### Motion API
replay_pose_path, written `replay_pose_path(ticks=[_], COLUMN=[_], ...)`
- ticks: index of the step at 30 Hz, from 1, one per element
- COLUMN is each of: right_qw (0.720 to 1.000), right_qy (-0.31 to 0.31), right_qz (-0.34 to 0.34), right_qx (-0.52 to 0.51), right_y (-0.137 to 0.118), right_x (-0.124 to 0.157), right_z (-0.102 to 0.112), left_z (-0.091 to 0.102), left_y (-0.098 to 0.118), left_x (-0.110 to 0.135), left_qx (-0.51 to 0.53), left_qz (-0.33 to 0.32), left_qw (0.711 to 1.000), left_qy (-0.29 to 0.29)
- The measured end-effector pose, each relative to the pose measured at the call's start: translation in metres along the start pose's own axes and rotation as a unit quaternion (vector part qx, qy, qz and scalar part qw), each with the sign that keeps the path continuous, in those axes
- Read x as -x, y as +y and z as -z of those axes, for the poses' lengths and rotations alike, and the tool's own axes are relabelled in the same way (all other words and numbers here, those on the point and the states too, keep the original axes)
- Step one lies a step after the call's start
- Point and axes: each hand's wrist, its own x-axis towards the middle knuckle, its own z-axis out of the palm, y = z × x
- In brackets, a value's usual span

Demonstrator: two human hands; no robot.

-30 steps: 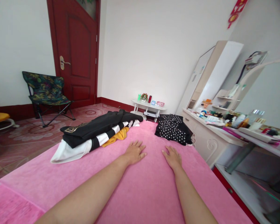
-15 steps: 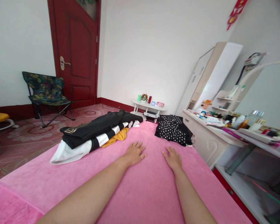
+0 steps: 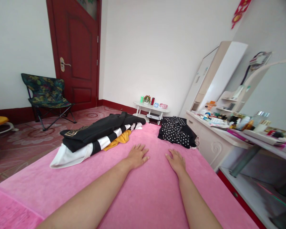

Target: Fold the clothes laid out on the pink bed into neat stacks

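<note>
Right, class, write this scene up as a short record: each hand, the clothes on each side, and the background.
left hand: left hand palm down on pink cover, holding nothing
right hand: right hand likewise
clothes, left: black garment atop black-and-white one; yellow cloth beside
clothes, right: dotted clothes
background: door, chair, low table, dresser

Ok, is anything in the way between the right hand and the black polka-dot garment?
Nothing visible: only a strip of flat pink cover shows between the fingertips of the right hand and the near edge of the black polka-dot garment.
</note>
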Motion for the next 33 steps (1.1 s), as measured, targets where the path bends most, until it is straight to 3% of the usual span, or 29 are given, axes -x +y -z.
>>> replay_pose_path(ticks=[33], right_qw=[1.000], right_qy=[0.010], right_qz=[0.014], right_qx=[-0.010], right_y=[0.0019], right_x=[0.0002], right_z=[-0.0005], left_z=[-0.0029], left_y=[-0.0009], left_x=[-0.0013], left_qx=[-0.001], left_qz=[-0.005], left_qw=[1.000], left_qy=[0.009])
